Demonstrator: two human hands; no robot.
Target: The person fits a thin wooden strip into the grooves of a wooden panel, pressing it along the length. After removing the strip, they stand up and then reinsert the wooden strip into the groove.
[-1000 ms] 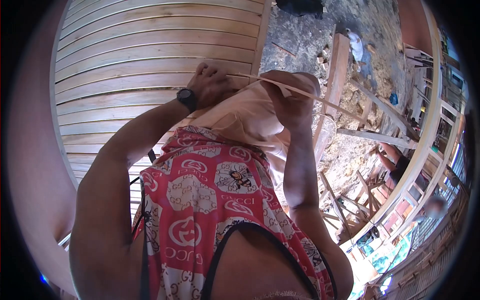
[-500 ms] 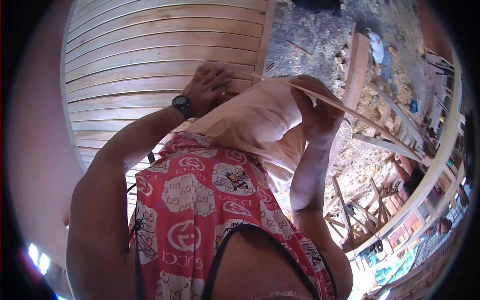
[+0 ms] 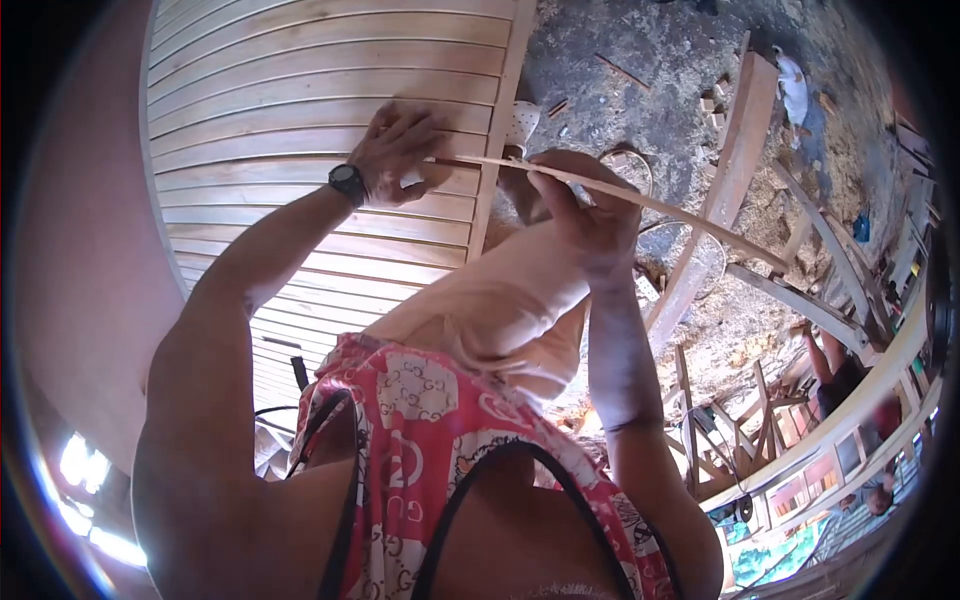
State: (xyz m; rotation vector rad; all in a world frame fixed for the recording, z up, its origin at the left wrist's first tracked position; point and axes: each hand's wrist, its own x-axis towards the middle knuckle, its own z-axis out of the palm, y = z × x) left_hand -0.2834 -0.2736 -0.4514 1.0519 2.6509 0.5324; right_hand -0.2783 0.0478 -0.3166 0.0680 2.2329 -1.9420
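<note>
A long thin wooden strip is gripped in my right hand, the thumb lying along it. Its narrow end overlaps the frame edge of a slatted wooden panel, near a dark gap between two slats. My left hand, with a black watch on the wrist, rests over the slats just left of the strip's tip. Its fingers are spread and slightly blurred, holding nothing.
Right of the panel, the floor is strewn with shavings and wood scraps. A thick beam and wooden trestle legs stand there. A white animal lies beyond the beam. Another person is at the far right, near a curved wooden rail.
My right hand and the strip have moved left, bringing the tip over the panel's frame edge. My left hand has shifted slightly left. A foot now shows beside the panel.
</note>
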